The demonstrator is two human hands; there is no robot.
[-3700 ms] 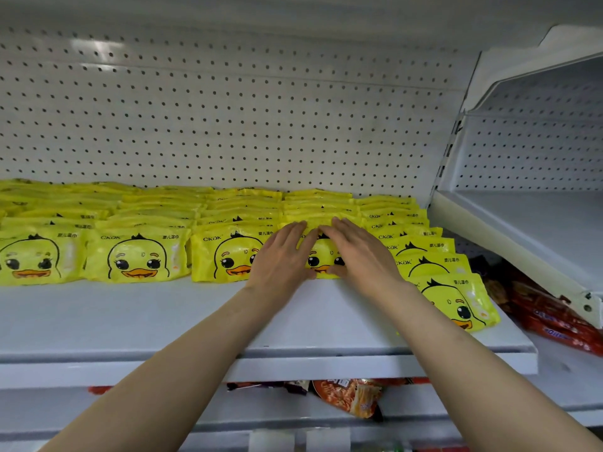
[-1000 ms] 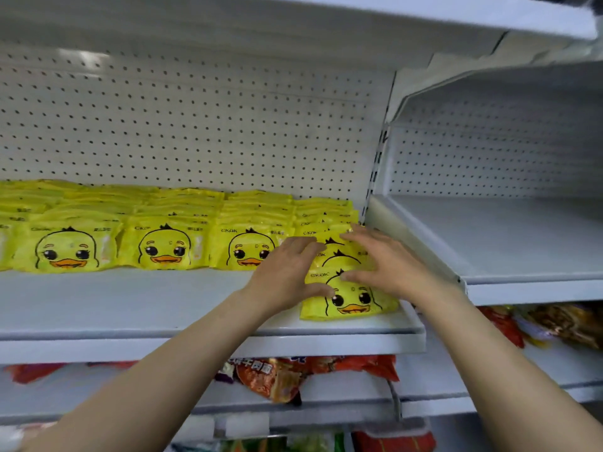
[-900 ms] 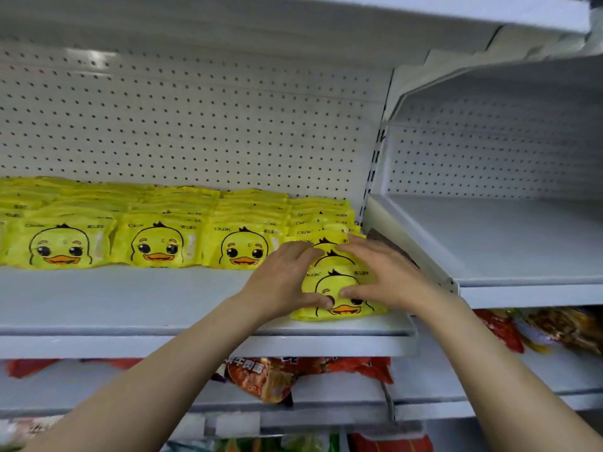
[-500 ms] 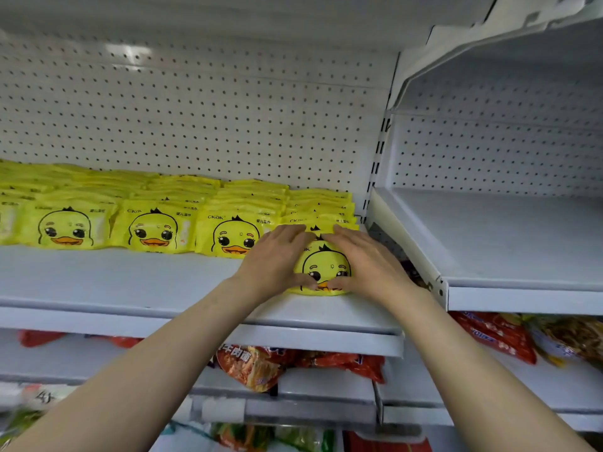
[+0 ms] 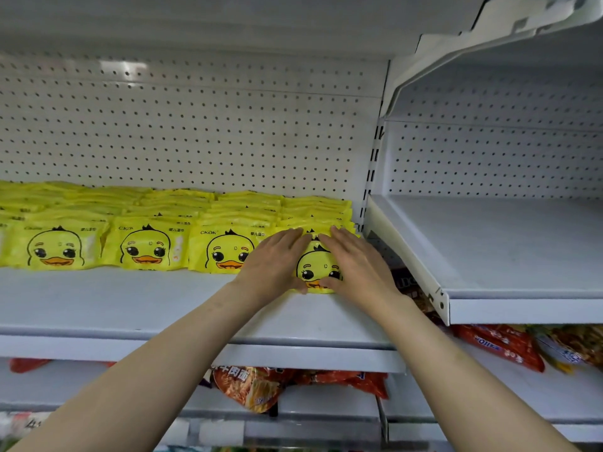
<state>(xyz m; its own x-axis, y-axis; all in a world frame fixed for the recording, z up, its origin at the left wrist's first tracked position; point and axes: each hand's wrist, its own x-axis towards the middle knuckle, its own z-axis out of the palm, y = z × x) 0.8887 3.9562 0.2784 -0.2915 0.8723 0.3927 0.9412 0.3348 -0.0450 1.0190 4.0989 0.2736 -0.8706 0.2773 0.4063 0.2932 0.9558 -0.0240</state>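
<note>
duck packs line the shelf on my left; my left hand and right hand lie flat, fingers straight, pressing the front pack at the row's right end; the next shelf stands just beside it.

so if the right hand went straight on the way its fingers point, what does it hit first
The right hand would likely meet the stacked yellow packs behind the front duck pack it presses, then the pegboard back wall; depth is unclear.

White pegboard back wall; white metal shelf; adjoining shelf at right; glare patch overhead.
</note>
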